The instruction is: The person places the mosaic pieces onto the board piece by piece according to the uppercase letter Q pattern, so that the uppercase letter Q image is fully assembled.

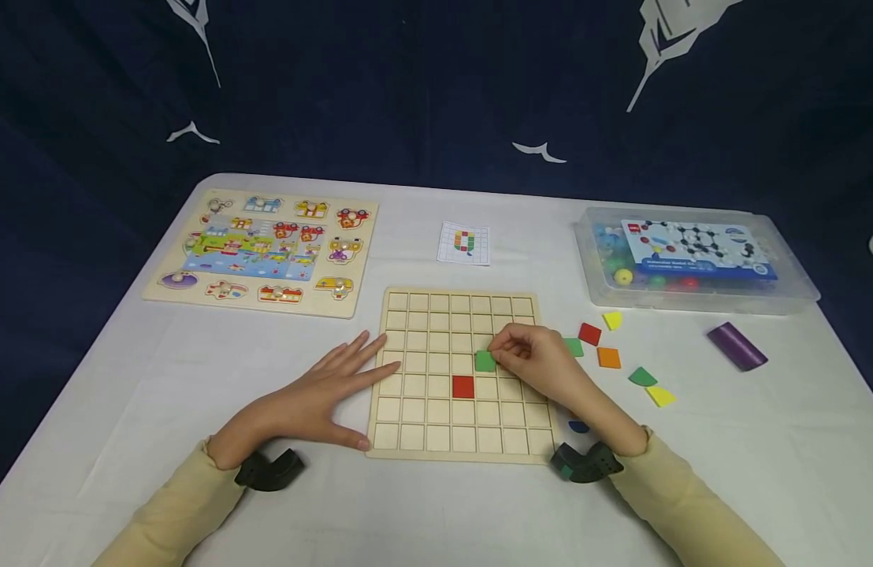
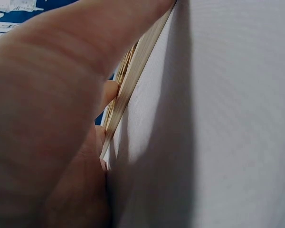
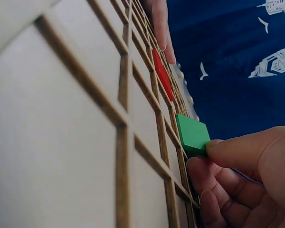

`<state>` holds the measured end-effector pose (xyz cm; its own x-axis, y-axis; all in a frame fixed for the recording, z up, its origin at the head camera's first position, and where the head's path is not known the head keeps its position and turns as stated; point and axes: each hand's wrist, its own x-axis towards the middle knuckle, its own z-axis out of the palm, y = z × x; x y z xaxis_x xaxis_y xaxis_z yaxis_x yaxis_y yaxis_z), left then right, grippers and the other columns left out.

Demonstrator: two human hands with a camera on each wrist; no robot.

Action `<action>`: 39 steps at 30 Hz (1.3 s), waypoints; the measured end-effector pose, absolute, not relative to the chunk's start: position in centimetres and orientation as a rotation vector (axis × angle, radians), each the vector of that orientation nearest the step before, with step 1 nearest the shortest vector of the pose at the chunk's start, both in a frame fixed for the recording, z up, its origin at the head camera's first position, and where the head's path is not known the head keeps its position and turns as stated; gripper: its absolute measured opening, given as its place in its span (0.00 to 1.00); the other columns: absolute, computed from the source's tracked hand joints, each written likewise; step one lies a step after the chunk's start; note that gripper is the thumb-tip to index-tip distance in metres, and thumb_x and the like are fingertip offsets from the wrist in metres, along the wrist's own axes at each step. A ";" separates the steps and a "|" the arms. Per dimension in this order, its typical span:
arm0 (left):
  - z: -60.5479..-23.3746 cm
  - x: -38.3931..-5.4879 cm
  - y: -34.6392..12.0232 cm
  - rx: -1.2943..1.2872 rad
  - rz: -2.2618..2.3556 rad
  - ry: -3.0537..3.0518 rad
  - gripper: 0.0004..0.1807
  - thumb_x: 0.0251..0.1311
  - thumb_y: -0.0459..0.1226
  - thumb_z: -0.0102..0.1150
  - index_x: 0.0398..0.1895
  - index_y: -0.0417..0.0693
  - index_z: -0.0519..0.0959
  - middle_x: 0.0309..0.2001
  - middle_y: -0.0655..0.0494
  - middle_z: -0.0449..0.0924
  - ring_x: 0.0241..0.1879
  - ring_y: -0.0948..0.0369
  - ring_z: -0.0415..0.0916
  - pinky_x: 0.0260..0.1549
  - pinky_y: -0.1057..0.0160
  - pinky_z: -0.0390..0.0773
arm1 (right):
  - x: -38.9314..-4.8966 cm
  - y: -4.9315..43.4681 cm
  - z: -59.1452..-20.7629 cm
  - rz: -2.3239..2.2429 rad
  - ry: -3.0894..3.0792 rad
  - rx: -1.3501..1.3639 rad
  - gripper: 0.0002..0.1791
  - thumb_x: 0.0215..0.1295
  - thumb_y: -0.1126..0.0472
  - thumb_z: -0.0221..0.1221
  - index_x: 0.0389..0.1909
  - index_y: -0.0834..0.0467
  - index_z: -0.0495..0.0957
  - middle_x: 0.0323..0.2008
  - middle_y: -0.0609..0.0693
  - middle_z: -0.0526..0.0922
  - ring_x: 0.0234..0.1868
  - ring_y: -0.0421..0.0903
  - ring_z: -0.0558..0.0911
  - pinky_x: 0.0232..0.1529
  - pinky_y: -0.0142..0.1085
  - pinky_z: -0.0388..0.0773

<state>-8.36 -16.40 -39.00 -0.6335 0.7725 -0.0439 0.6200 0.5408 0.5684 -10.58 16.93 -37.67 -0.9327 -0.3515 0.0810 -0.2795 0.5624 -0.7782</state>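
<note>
A wooden grid board (image 1: pixel 404 433) lies on the table before the person, with a red square tile (image 1: pixel 463 387) in one of its middle cells. Thumb and fingers of the right hand (image 1: pixel 539 358) pinch a green square tile (image 1: pixel 485 361) by its right edge, over a cell up and to the right of the red one. In the right wrist view the green tile (image 3: pixel 193 134) is tilted at the grid ridges. The left hand (image 1: pixel 316 398) is spread at the board's left side, fingertips on its edge and thumb near the lower left corner.
Right of the board lie loose tiles: a red square (image 1: pixel 589 334), an orange square (image 1: pixel 609 357), a green quarter-round (image 1: pixel 643 376) and several others. A purple cylinder (image 1: pixel 737 346) and a clear plastic box (image 1: pixel 699 295) are farther right. A pattern card (image 1: pixel 464 243) and a peg puzzle (image 1: pixel 259 252) lie behind.
</note>
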 end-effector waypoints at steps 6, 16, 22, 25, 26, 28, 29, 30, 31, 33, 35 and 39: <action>-39.0 -8.4 -16.4 1.154 0.744 2.492 0.55 0.42 0.62 0.66 0.73 0.57 0.53 0.74 0.53 0.32 0.70 0.52 0.25 0.64 0.47 0.35 | -10.6 16.9 -37.6 -1.287 2.708 -0.551 0.05 0.55 0.71 0.64 0.28 0.58 0.81 0.23 0.44 0.79 0.23 0.41 0.75 0.25 0.31 0.73; -38.9 -8.4 -16.4 1.146 0.754 2.491 0.55 0.40 0.59 0.69 0.73 0.57 0.54 0.74 0.53 0.33 0.70 0.52 0.25 0.63 0.46 0.36 | -10.7 17.0 -37.6 -1.189 2.797 -0.648 0.06 0.54 0.72 0.65 0.31 0.58 0.84 0.30 0.44 0.80 0.27 0.40 0.74 0.29 0.32 0.74; -39.1 -8.4 -16.4 1.132 0.764 2.491 0.55 0.41 0.61 0.68 0.73 0.58 0.54 0.74 0.54 0.32 0.70 0.53 0.25 0.63 0.46 0.36 | -10.7 18.3 -36.8 -1.212 2.753 -0.635 0.06 0.58 0.69 0.63 0.35 0.60 0.84 0.34 0.47 0.82 0.31 0.42 0.78 0.33 0.33 0.76; -39.2 -8.2 -16.4 1.128 0.768 2.489 0.55 0.40 0.61 0.68 0.73 0.58 0.54 0.74 0.53 0.33 0.70 0.52 0.25 0.63 0.45 0.36 | -10.7 20.1 -36.2 -1.289 2.716 -0.565 0.06 0.60 0.69 0.61 0.37 0.62 0.83 0.36 0.51 0.82 0.32 0.45 0.79 0.34 0.33 0.77; -39.2 -8.1 -16.4 1.127 0.768 2.488 0.55 0.40 0.61 0.68 0.73 0.58 0.54 0.74 0.53 0.33 0.70 0.52 0.25 0.63 0.45 0.35 | -10.7 20.9 -35.9 -1.316 2.705 -0.531 0.07 0.61 0.69 0.60 0.38 0.63 0.83 0.36 0.53 0.82 0.32 0.47 0.80 0.33 0.33 0.77; -39.3 -8.0 -16.5 1.130 0.769 2.487 0.55 0.41 0.61 0.68 0.73 0.57 0.54 0.74 0.53 0.33 0.70 0.52 0.25 0.63 0.45 0.36 | -10.7 22.5 -35.7 -1.375 2.678 -0.438 0.08 0.63 0.67 0.58 0.41 0.64 0.82 0.36 0.55 0.82 0.30 0.48 0.80 0.30 0.33 0.77; -39.4 -8.0 -16.5 1.133 0.768 2.488 0.55 0.41 0.61 0.68 0.73 0.57 0.54 0.74 0.53 0.33 0.70 0.52 0.25 0.63 0.45 0.36 | -10.6 23.3 -35.5 -1.386 2.680 -0.389 0.09 0.64 0.66 0.58 0.42 0.65 0.81 0.35 0.56 0.82 0.28 0.48 0.79 0.27 0.33 0.76; -39.4 -8.0 -16.5 1.135 0.770 2.489 0.55 0.41 0.61 0.68 0.73 0.57 0.54 0.74 0.53 0.33 0.70 0.52 0.25 0.63 0.45 0.36 | -10.5 24.1 -35.5 -1.413 2.666 -0.332 0.10 0.65 0.65 0.57 0.43 0.66 0.81 0.34 0.57 0.82 0.27 0.48 0.78 0.25 0.34 0.76; -39.4 -8.0 -16.5 1.137 0.771 2.490 0.55 0.40 0.61 0.68 0.73 0.57 0.54 0.74 0.53 0.33 0.70 0.52 0.25 0.63 0.45 0.36 | -10.4 24.8 -35.4 -1.435 2.655 -0.279 0.11 0.65 0.64 0.57 0.44 0.67 0.80 0.33 0.57 0.82 0.26 0.48 0.77 0.24 0.34 0.76; -39.3 -8.0 -16.4 1.143 0.773 2.494 0.55 0.40 0.61 0.68 0.73 0.57 0.54 0.74 0.53 0.33 0.70 0.52 0.25 0.63 0.45 0.36 | -10.2 26.1 -35.5 -1.473 2.635 -0.188 0.14 0.66 0.62 0.57 0.46 0.68 0.79 0.33 0.55 0.83 0.25 0.47 0.77 0.23 0.33 0.75; -39.2 -8.1 -16.4 1.146 0.777 2.493 0.55 0.40 0.60 0.69 0.73 0.57 0.54 0.74 0.53 0.33 0.70 0.52 0.25 0.63 0.45 0.36 | -10.1 27.1 -35.8 -1.509 2.615 -0.141 0.16 0.66 0.62 0.57 0.47 0.70 0.77 0.35 0.52 0.83 0.26 0.45 0.77 0.25 0.33 0.76; -39.1 -8.2 -16.3 1.140 0.785 2.489 0.55 0.41 0.59 0.69 0.73 0.56 0.55 0.74 0.53 0.33 0.70 0.52 0.25 0.63 0.45 0.36 | -10.2 28.0 -36.6 -1.543 2.578 -0.139 0.17 0.65 0.64 0.57 0.49 0.72 0.76 0.43 0.50 0.83 0.32 0.40 0.81 0.31 0.30 0.78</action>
